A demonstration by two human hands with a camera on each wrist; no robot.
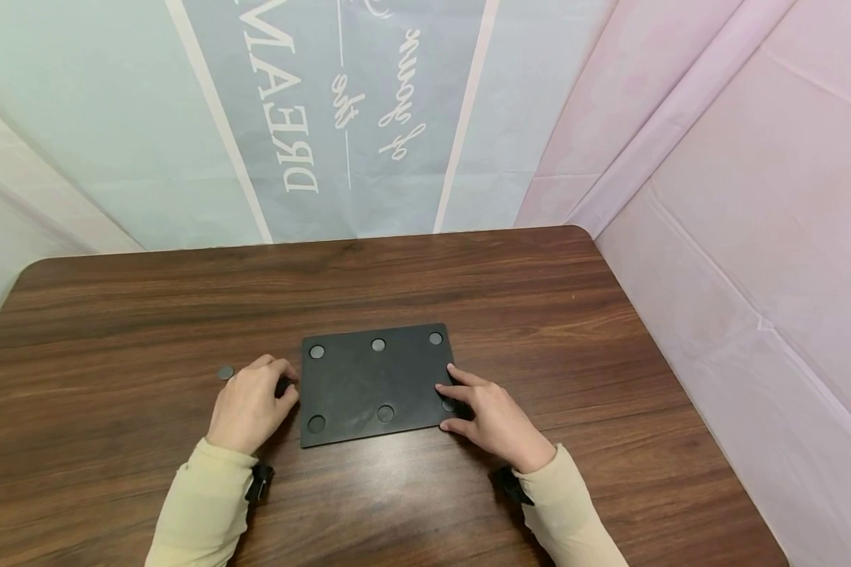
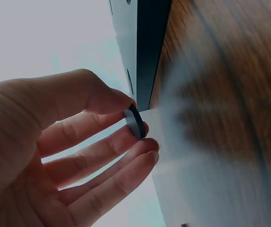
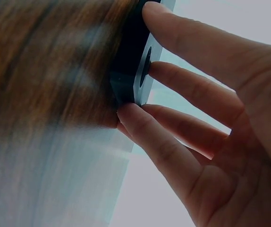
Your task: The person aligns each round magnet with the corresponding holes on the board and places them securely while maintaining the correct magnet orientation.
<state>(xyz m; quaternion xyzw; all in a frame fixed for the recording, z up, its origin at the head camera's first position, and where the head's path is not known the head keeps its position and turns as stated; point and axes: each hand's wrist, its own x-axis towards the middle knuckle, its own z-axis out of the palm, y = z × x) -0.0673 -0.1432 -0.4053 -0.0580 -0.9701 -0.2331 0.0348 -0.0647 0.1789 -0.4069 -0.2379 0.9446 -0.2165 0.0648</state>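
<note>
A dark rectangular board [image 1: 376,386] lies on the table, with round marks along its far and near edges; whether each is a hollow or a seated disc I cannot tell. My left hand [image 1: 251,402] is just left of the board, pinching a small dark disc [image 2: 135,122] between thumb and fingers, its thin edge showing in the left wrist view. My right hand [image 1: 492,413] rests at the board's near right corner. Its thumb touches the near edge, one finger lies on top by the corner circle [image 3: 146,66], and others touch the right side.
One loose dark disc [image 1: 225,372] lies on the brown wooden table [image 1: 539,315], beyond and left of my left hand. A printed cloth [image 1: 354,118] hangs behind the far table edge, and a pale pink cloth [image 1: 773,236] stands along the right side.
</note>
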